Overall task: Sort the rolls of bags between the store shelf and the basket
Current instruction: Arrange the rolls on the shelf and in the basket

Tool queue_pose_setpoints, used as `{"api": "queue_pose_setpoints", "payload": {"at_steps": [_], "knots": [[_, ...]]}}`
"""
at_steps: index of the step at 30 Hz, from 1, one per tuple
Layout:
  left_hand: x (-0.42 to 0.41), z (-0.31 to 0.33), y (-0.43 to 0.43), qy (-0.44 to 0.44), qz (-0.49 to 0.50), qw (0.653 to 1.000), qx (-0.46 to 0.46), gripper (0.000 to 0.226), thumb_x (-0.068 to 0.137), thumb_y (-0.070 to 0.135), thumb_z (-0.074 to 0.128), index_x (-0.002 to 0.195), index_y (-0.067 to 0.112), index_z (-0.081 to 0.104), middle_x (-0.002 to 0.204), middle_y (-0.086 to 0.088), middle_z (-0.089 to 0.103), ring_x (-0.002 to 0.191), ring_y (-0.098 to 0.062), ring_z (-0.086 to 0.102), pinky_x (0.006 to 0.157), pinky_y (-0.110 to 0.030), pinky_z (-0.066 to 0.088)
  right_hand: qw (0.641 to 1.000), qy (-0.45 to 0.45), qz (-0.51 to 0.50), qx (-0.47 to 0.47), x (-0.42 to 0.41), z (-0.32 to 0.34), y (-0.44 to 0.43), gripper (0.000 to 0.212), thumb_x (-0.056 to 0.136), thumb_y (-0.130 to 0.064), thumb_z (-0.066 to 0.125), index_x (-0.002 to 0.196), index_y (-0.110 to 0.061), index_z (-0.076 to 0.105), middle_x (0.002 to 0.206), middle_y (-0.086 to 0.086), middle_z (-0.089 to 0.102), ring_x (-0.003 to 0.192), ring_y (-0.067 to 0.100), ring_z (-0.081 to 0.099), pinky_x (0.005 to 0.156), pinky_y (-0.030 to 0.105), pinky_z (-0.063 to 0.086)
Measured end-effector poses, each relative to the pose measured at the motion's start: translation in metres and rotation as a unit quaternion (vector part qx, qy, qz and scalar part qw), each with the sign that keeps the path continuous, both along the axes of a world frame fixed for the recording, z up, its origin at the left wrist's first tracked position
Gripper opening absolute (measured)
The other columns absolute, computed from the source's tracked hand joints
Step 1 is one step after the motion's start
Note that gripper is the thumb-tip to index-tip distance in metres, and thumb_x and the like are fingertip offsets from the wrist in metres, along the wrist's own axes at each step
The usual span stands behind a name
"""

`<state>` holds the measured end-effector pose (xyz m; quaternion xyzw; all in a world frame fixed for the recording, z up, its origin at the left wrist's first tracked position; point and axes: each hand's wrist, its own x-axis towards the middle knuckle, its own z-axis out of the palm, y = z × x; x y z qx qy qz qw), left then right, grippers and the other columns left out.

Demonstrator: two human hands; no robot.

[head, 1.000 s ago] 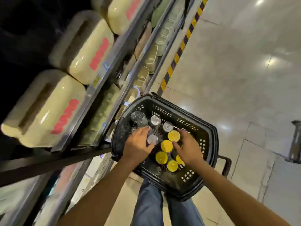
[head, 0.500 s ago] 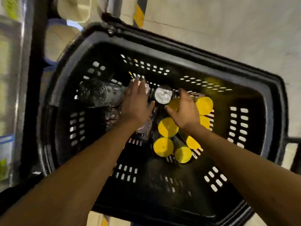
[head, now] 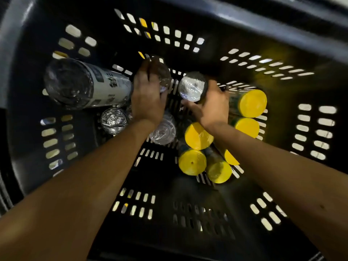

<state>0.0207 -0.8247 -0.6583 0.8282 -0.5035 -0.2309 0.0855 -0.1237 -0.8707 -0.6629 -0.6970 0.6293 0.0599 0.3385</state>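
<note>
The black plastic basket fills the view. Inside stand several rolls of bags. A big clear-wrapped roll with a white label leans at the left. Small clear rolls stand beside it. Yellow-ended rolls cluster at the right. My left hand grips a clear roll from above. My right hand curls round another clear roll, its shiny end facing up.
The basket's slotted walls close in on all sides, with bare slotted floor near me. The store shelf is out of view.
The camera has dropped much closer into the basket; the shelf and floor have left the view. My right hand has shifted from the yellow rolls onto a clear roll.
</note>
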Motion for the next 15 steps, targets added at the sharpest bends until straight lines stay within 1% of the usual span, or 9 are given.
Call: {"api": "queue_pose_setpoints", "payload": {"at_steps": [2, 3, 5, 7, 9, 12, 15], "knots": [[0.000, 0.005, -0.001, 0.011, 0.007, 1.000, 0.009, 0.067, 0.088, 0.018, 0.063, 0.145, 0.002, 0.030, 0.148, -0.020, 0.029, 0.137, -0.034, 0.028, 0.113, -0.033, 0.022, 1.000, -0.017, 0.006, -0.007, -0.002, 0.005, 0.000, 0.067, 0.077, -0.049, 0.070, 0.123, -0.007, 0.047, 0.121, 0.013, 0.061, 0.117, 0.033, 0.050, 0.111, 0.041, 0.025], [0.000, 0.009, -0.001, 0.011, 0.009, 1.000, 0.010, 0.066, 0.089, 0.020, 0.063, 0.144, 0.002, 0.032, 0.148, -0.019, 0.030, 0.137, -0.033, 0.029, 0.113, -0.033, 0.023, 0.999, -0.033, 0.001, -0.009, -0.002, 0.007, 0.000, 0.066, 0.077, -0.046, 0.072, 0.123, -0.007, 0.048, 0.120, 0.014, 0.061, 0.115, 0.035, 0.050, 0.107, 0.042, 0.031], [0.000, 0.017, 0.001, 0.013, 0.011, 1.000, 0.009, 0.065, 0.088, 0.022, 0.064, 0.143, 0.004, 0.034, 0.148, -0.017, 0.031, 0.135, -0.032, 0.030, 0.111, -0.034, 0.026, 0.997, -0.077, -0.014, -0.015, -0.002, 0.013, 0.001, 0.065, 0.074, -0.042, 0.076, 0.121, -0.008, 0.050, 0.116, 0.014, 0.063, 0.109, 0.036, 0.054, 0.094, 0.044, 0.044], [-0.002, 0.028, 0.004, 0.020, 0.006, 1.000, 0.017, 0.069, 0.086, 0.024, 0.066, 0.144, 0.008, 0.032, 0.151, -0.014, 0.027, 0.137, -0.030, 0.029, 0.111, -0.034, 0.027, 0.993, -0.115, -0.028, -0.019, -0.003, 0.025, 0.003, 0.064, 0.070, -0.038, 0.080, 0.120, -0.010, 0.051, 0.114, 0.012, 0.064, 0.105, 0.034, 0.058, 0.086, 0.044, 0.048], [-0.006, 0.042, 0.008, 0.027, 0.001, 0.999, 0.030, 0.073, 0.087, 0.025, 0.066, 0.147, 0.011, 0.028, 0.154, -0.011, 0.023, 0.139, -0.028, 0.026, 0.111, -0.034, 0.026, 0.990, -0.137, -0.024, -0.019, -0.006, 0.042, 0.004, 0.066, 0.069, -0.033, 0.082, 0.123, -0.012, 0.051, 0.115, 0.009, 0.064, 0.106, 0.031, 0.058, 0.086, 0.038, 0.048], [-0.014, 0.075, 0.015, 0.036, -0.002, 0.999, 0.029, 0.078, 0.086, 0.026, 0.066, 0.149, 0.012, 0.022, 0.155, -0.007, 0.021, 0.140, -0.026, 0.024, 0.111, -0.034, 0.027, 0.987, -0.159, 0.000, -0.025, -0.012, 0.077, 0.008, 0.069, 0.068, -0.030, 0.083, 0.126, -0.016, 0.049, 0.116, 0.003, 0.064, 0.107, 0.024, 0.059, 0.083, 0.028, 0.043], [-0.019, 0.118, 0.024, 0.049, 0.021, 0.998, 0.024, 0.080, 0.085, 0.025, 0.068, 0.149, 0.010, 0.022, 0.155, -0.006, 0.022, 0.142, -0.022, 0.022, 0.113, -0.028, 0.021, 0.983, -0.181, 0.012, -0.037, -0.021, 0.118, 0.012, 0.070, 0.067, -0.029, 0.083, 0.128, -0.016, 0.050, 0.117, 0.000, 0.064, 0.107, 0.019, 0.059, 0.084, 0.022, 0.041]]}}
